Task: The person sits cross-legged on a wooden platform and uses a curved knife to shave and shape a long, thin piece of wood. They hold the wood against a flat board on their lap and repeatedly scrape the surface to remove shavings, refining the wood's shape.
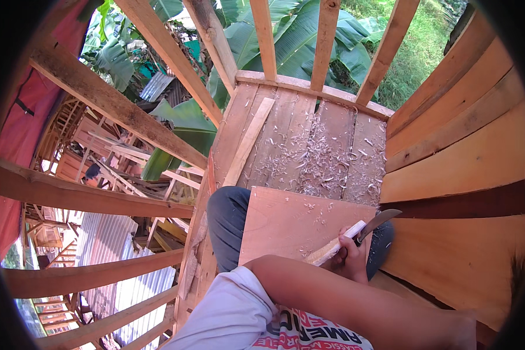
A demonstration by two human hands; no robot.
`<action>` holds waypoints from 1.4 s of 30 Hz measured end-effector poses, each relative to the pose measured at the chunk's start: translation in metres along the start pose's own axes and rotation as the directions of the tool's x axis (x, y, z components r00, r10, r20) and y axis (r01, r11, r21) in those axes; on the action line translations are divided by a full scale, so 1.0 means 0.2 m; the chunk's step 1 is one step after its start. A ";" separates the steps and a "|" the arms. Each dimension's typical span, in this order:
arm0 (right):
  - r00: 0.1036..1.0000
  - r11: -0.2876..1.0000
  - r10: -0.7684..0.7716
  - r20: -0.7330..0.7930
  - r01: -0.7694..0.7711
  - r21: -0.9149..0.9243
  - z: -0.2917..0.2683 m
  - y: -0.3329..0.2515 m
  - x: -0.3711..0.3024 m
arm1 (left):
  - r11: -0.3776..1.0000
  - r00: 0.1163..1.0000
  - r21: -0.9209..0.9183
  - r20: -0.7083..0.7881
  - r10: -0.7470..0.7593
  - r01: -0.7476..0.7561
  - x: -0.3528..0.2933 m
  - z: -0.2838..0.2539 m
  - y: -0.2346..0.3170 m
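Observation:
My right hand [351, 256] is closed in front of my body, around a knife [379, 223] with a curved dark blade and a pale, whittled strip of wood [335, 244]. How the fingers divide between the two is partly hidden. Beneath them a flat wooden board [294, 224] rests over my lap, with a few shavings on it. My left forearm [344, 297] reaches across my body toward the lower right. There it runs into the dark rim, and the fingers of my left hand cannot be made out.
Curled shavings [318, 154] litter the plank floor [274, 140] ahead. A long wooden batten [248, 143] lies at its left side. Slatted rails [99, 195] stand left and ahead; a wooden panel wall [455, 251] rises at right. Beyond are corrugated sheets [119, 274] and banana leaves [291, 49].

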State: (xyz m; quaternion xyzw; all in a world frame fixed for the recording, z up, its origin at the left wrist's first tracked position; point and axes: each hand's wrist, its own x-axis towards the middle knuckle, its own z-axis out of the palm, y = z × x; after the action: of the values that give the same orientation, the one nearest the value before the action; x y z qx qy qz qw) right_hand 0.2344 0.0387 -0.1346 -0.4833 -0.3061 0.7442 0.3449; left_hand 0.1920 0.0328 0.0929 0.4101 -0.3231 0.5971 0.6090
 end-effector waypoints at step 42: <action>0.985 0.321 -0.071 0.154 0.169 -0.932 0.01 -0.11 -0.07 | -0.346 -0.563 -0.493 -0.815 -0.137 0.798 -1.12 0.15 0.89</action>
State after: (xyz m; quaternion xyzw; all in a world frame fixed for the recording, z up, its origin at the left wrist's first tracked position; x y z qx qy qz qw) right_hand 0.2417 0.0402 -0.1096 -0.5373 -0.7290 0.4219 0.0426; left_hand 0.0001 -0.1056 -0.0716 0.2950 0.7010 0.0423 0.6479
